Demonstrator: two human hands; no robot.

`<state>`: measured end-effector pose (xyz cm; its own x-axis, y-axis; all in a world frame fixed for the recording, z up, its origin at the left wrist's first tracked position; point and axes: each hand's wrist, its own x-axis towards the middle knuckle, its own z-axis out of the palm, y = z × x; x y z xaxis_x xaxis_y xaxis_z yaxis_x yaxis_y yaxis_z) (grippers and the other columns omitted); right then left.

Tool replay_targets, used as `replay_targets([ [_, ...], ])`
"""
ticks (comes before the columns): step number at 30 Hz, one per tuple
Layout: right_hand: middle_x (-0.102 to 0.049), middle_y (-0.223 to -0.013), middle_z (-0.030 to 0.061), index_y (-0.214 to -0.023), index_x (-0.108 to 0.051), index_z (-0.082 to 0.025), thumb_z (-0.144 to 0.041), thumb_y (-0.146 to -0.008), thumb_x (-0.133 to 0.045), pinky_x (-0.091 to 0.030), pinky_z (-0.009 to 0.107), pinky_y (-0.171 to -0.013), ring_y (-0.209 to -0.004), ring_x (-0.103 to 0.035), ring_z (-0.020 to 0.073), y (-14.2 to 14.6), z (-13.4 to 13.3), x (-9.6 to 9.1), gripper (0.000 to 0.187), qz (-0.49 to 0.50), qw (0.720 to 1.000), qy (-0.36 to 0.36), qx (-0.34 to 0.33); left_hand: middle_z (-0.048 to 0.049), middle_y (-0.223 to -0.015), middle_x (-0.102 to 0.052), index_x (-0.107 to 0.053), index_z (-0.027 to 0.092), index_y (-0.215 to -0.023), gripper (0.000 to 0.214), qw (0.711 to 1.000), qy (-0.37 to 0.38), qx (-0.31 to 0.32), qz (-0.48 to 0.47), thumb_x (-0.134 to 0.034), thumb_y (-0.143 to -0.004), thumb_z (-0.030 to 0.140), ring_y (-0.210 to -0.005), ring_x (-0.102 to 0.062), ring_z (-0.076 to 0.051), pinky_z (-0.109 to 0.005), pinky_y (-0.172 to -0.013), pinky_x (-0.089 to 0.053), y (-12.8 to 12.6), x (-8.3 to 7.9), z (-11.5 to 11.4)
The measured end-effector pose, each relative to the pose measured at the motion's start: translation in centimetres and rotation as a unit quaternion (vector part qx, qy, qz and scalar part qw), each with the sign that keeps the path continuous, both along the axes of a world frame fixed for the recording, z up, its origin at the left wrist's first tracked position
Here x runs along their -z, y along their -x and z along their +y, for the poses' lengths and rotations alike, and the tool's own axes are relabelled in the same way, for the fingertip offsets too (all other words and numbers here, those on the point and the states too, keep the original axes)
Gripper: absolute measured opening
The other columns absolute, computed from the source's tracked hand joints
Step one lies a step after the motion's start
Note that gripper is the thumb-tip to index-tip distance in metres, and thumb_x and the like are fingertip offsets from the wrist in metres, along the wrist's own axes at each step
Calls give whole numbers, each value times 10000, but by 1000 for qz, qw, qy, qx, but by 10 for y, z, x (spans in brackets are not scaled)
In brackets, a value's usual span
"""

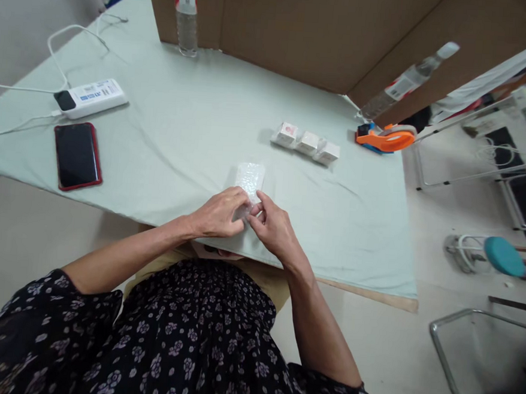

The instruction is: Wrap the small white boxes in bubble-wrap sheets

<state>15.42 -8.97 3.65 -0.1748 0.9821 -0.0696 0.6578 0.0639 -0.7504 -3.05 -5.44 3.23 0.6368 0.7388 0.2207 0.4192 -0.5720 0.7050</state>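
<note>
A small white packet that looks like bubble wrap [250,177] lies near the front edge of the table. My left hand [221,212] is closed on the near end of this wrap, thumb and fingers pinched together. From the other side my right hand [272,224] pinches the same clear end, its fingertips almost touching those of the left. What the wrap encloses cannot be made out. Beyond it stands a row of three small white boxes [309,142] in clear wrapping, apart from both hands.
An orange tape dispenser [392,138] lies at the right edge. Cardboard panels [283,30] stand at the back, with water bottles [186,26] against them. On the left are a red-cased phone [77,155] and a white power bank [94,97] with cables. The tabletop cloth [359,240] is pale green.
</note>
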Motion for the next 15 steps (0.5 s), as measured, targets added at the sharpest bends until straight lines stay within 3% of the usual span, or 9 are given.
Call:
replay_targets([
  [3,-739,-1000,117,-1487,-439,-121,-214,-845,-569,-536,419,-817,-843,-671,239,4,2,-1,662,-94,995,-28,-15,7,-770,-567,-517,201,-832,107,990,80,-109,-28,-601,-765,200,-693,-510,-144,-309,-684,-477,-11,-3,-1],
  [6,-747,-1014,142,-1514,-404,-134,-205,-833,-553,-535,428,-790,-859,-679,270,4,4,-2,701,-137,990,-35,-16,12,-748,-556,-478,205,-756,179,976,106,-187,-35,-619,-829,286,-681,-499,-136,-303,-674,-451,-24,-1,0],
  [11,-743,-1000,92,-1528,-381,-151,-268,-825,-605,-546,363,-716,-704,-649,185,-12,5,-10,747,-26,998,21,-50,16,-794,-595,-514,204,-813,96,969,113,-216,-41,-604,-805,174,-691,-527,-132,-297,-685,-468,-30,9,2],
  [15,-748,-886,43,-1420,-529,-180,-282,-875,-556,-534,330,-712,-682,-644,165,-28,13,-16,556,2,1000,-17,12,1,-867,-624,-539,205,-885,127,974,97,-203,-33,-603,-787,155,-733,-567,-145,-312,-720,-507,-27,13,1],
])
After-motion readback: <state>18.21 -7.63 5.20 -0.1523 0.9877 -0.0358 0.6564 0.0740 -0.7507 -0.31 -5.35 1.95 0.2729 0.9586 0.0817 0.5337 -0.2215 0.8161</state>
